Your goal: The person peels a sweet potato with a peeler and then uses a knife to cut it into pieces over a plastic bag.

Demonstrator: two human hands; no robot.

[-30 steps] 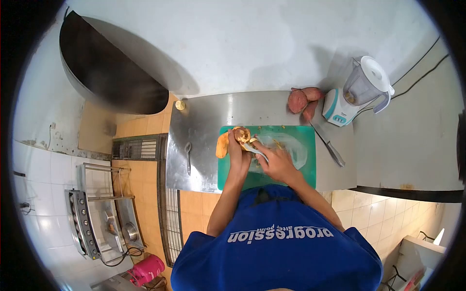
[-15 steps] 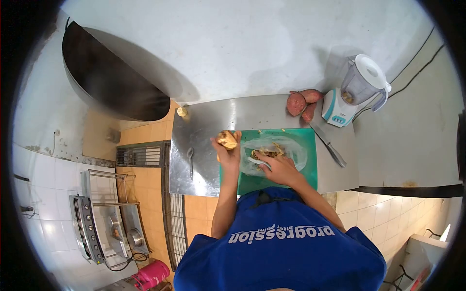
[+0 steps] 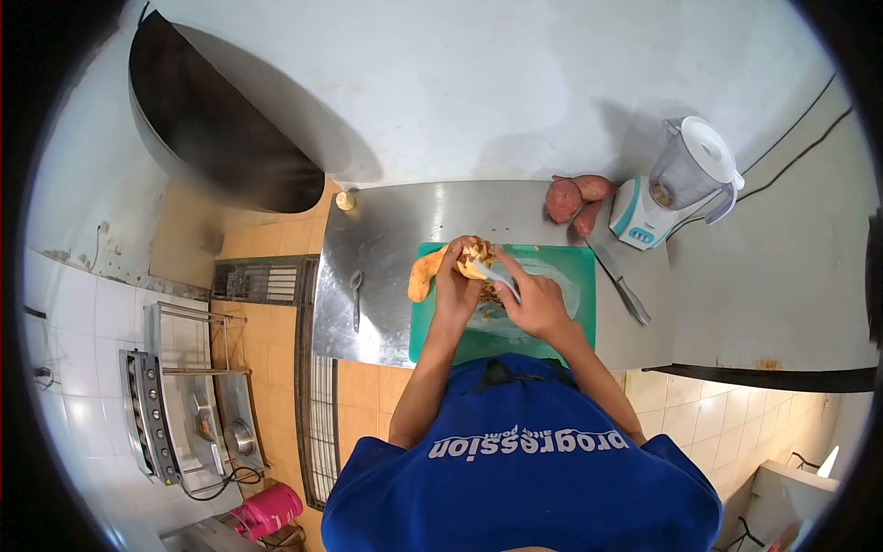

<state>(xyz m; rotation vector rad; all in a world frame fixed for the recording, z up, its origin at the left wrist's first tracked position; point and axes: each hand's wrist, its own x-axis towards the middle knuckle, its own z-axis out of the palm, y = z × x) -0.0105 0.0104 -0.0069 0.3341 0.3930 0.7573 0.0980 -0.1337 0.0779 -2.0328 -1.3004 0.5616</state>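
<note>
Over the green cutting board point(image 3: 561, 262), seen from the head camera, both hands meet above the steel tabletop point(image 3: 405, 230). Left hand point(image 3: 457, 287) reaches forward, fingers wrapped around a partly peeled sweet potato point(image 3: 473, 250), lifted above the board's far left corner. Right hand point(image 3: 538, 304) angles in from the right, fingers curled round a peeler point(image 3: 497, 274) whose blade touches the tuber. A peeled sweet potato point(image 3: 423, 274) lies at the board's left edge. Peelings sit on a clear plastic bag point(image 3: 566, 285) beneath the hands. Three unpeeled sweet potatoes point(image 3: 575, 202) rest beside the blender point(image 3: 676, 189); a knife point(image 3: 621, 285) lies right of the board.
</note>
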